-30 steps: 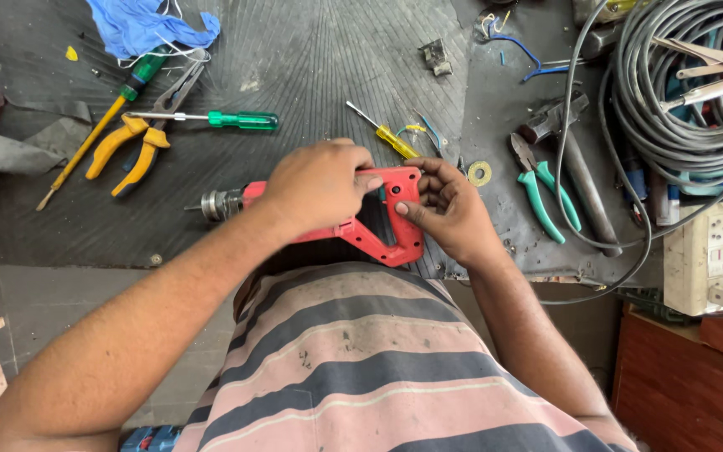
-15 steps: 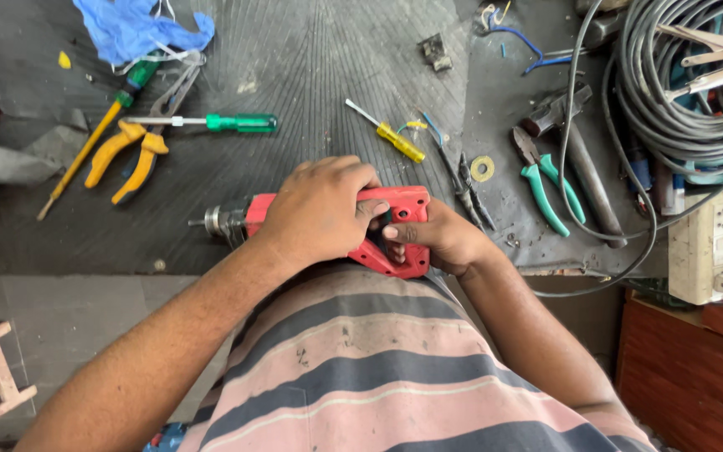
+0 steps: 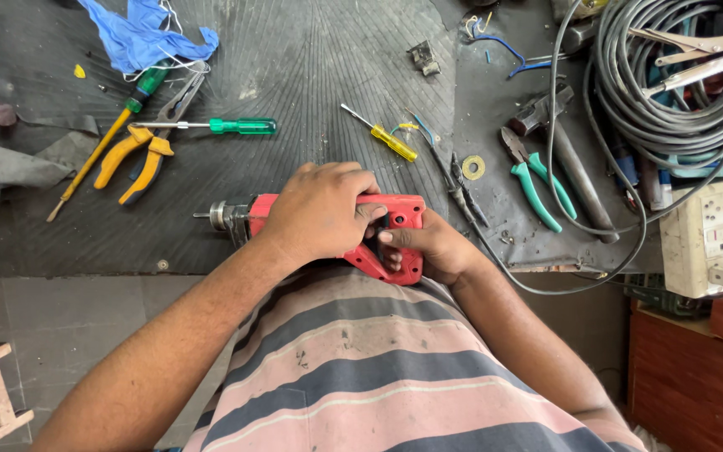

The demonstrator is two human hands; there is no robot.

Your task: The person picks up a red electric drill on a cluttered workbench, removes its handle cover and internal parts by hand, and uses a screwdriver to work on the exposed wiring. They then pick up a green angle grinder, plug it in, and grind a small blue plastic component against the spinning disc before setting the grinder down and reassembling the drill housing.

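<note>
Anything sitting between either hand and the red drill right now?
Nothing visible. The left hand lies over the body of the red drill, and the right hand grips its handle end from below; both are in direct contact. The nearest loose tool, a yellow-handled screwdriver, lies apart on the black mat.

On the dark ribbed desk lie a green-handled screwdriver, orange-handled pliers, a yellow-handled screwdriver, teal-handled cutters and coiled grey cable.

Dark ribbed mat covers the bench: orange pliers, green screwdriver, yellow screwdriver, teal pliers, blue rag, coiled cable.
</note>
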